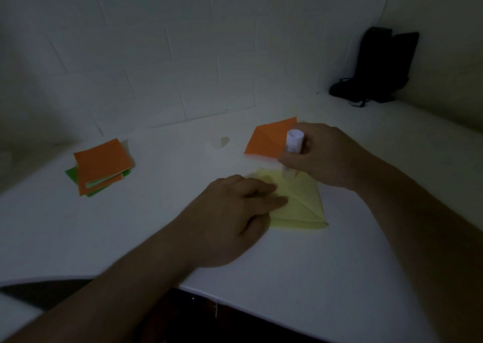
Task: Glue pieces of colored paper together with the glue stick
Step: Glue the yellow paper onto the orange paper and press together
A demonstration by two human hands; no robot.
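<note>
A creased pale yellow paper (304, 206) lies on the white table (130, 225) in front of me. My left hand (230, 217) rests flat on its left part, fingers pressing it down. My right hand (324, 157) grips a white glue stick (294, 144) upright, its lower end touching the yellow paper's far edge. Behind the glue stick lies a single orange paper (266, 140), partly hidden by my right hand.
A stack of orange and green papers (100, 166) sits at the left of the table. A black bag (379, 65) leans in the far right corner against the white wall. The table's near edge (235, 301) curves just below my forearms.
</note>
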